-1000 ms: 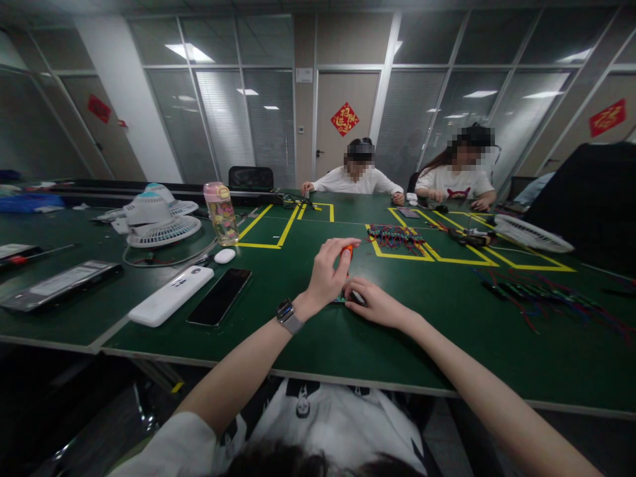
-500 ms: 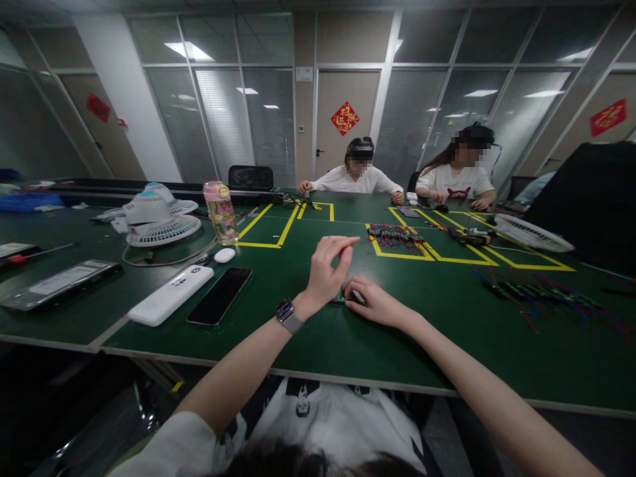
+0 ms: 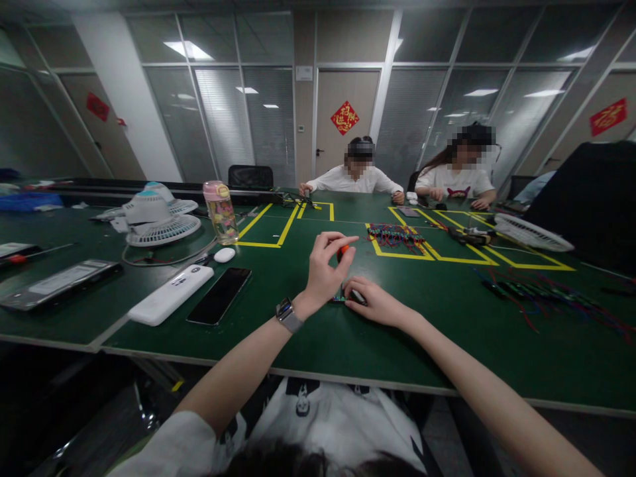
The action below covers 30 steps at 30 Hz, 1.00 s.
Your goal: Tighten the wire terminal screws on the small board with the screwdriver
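Note:
My left hand [image 3: 324, 270] is raised a little above the green table [image 3: 308, 331], fingers curled around the orange handle of a small screwdriver [image 3: 342, 252] that points down. Just right of it my right hand [image 3: 372, 301] rests on the table, fingers pressed on a small green part [image 3: 340, 297] with a dark end. The screwdriver's tip is hidden behind my left hand. A watch sits on my left wrist [image 3: 288, 314].
A black phone [image 3: 220, 295], a white power bank [image 3: 170, 295], a white mouse [image 3: 224, 255], a pink-capped bottle [image 3: 220, 213] and a desk fan [image 3: 156, 218] lie to the left. Bundles of coloured wires [image 3: 396, 236] lie ahead and at right [image 3: 541, 295]. Two people sit across the table.
My left hand has turned slightly on the screwdriver, its fingers curling in so the orange handle shows again. My right hand has stayed on the small part.

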Each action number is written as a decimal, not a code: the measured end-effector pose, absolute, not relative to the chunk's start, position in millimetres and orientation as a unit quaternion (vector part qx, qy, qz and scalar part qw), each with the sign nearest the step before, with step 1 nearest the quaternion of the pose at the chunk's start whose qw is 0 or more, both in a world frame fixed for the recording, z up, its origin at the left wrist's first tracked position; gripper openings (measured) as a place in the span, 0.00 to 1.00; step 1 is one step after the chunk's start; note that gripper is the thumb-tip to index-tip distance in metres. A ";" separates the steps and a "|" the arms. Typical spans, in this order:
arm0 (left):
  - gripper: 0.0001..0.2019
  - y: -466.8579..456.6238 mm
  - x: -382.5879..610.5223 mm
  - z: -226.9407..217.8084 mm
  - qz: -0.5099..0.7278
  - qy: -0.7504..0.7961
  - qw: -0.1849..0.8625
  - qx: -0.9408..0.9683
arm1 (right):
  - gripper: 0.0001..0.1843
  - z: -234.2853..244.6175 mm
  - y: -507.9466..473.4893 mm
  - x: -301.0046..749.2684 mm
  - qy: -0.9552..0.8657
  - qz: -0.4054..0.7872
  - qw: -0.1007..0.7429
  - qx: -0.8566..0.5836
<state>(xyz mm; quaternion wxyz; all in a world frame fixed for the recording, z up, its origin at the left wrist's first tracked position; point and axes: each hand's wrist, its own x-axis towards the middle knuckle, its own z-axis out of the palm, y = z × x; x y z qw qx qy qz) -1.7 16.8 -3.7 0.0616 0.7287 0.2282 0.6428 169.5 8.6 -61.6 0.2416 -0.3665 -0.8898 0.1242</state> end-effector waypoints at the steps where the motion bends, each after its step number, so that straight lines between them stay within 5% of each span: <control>1: 0.08 17.1 -1.5 -3.8 0.646 0.236 0.053 0.724 | 0.04 -61.9 8.6 169.7 -0.890 0.124 0.243 -0.366; 20: 0.08 19.2 -1.0 -4.4 0.639 0.255 0.084 0.721 | 0.04 -62.1 9.1 169.0 -0.890 0.122 0.245 -0.366; 26: 0.14 19.8 -1.9 -4.2 0.610 0.237 0.149 0.741 | 0.05 -61.6 8.7 168.9 -0.890 0.122 0.246 -0.364; 30: 0.09 18.5 -0.6 -4.1 0.620 0.243 0.117 0.736 | 0.05 -62.1 8.6 169.3 -0.889 0.123 0.247 -0.365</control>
